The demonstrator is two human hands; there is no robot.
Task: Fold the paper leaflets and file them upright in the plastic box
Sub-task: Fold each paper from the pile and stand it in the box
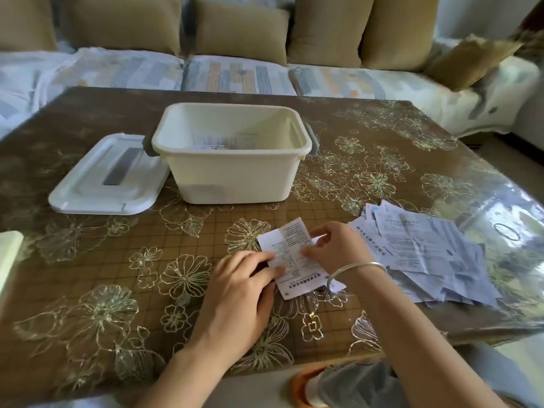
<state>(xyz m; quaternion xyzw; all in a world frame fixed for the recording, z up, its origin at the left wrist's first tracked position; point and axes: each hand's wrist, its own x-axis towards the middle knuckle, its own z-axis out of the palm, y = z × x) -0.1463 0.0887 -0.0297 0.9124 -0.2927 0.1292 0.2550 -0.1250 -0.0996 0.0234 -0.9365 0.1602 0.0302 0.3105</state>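
Folding in front of the plastic box [232,172].
Left hand [241,284] pressed, right hand [335,245] pinched a leaflet [290,245]; few lay inside, a pile [426,245] waited rightward.

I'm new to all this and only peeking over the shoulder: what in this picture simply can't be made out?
Head view:
Print on the leaflet: too small to read.
Its near right part: hidden under the right hand and wrist.
Papers in the plastic box: the near wall hides all but their blurred tops.
The pile of leaflets: overlapping sheets hide the count.
The white object at the left edge: cut off by the frame.
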